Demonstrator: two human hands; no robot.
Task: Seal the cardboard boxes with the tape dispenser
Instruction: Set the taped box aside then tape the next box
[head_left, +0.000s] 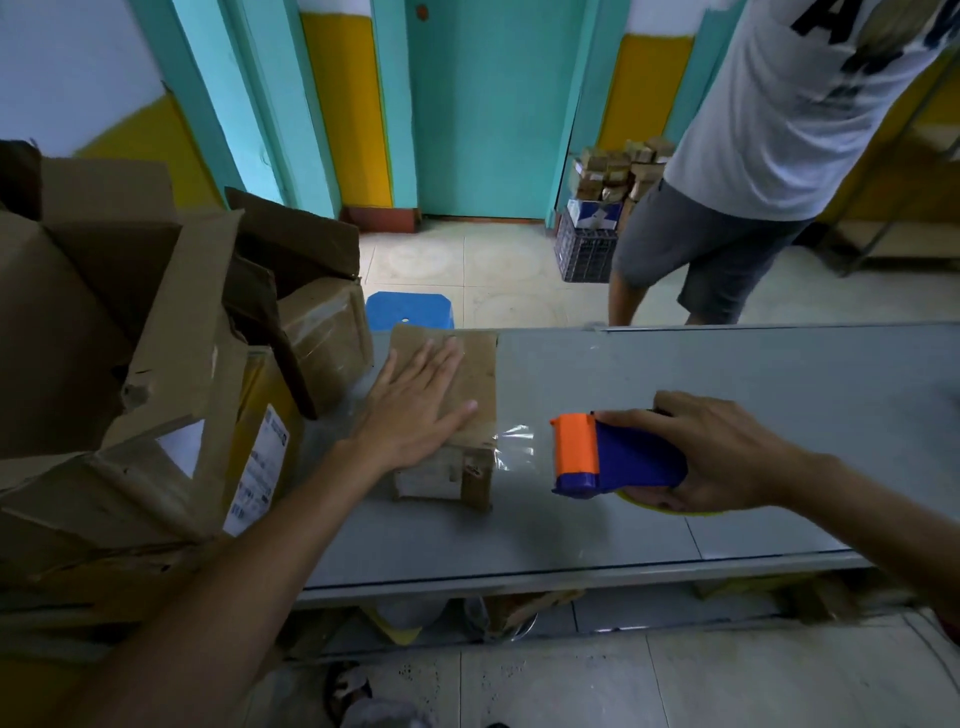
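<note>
Right hand (722, 457) wrapped around the blue-orange tape dispenser (613, 454), just right of the small cardboard box (470, 374); clear tape (514, 447) spans from box edge to dispenser. Left hand (415, 405) flat, fingers straight, pressing the box top. Box sits on the grey table (727, 374), just right of the cardboard pile (130, 364).

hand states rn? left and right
Left hand: open, flat on the small cardboard box.
Right hand: closed, gripping the tape dispenser.
</note>
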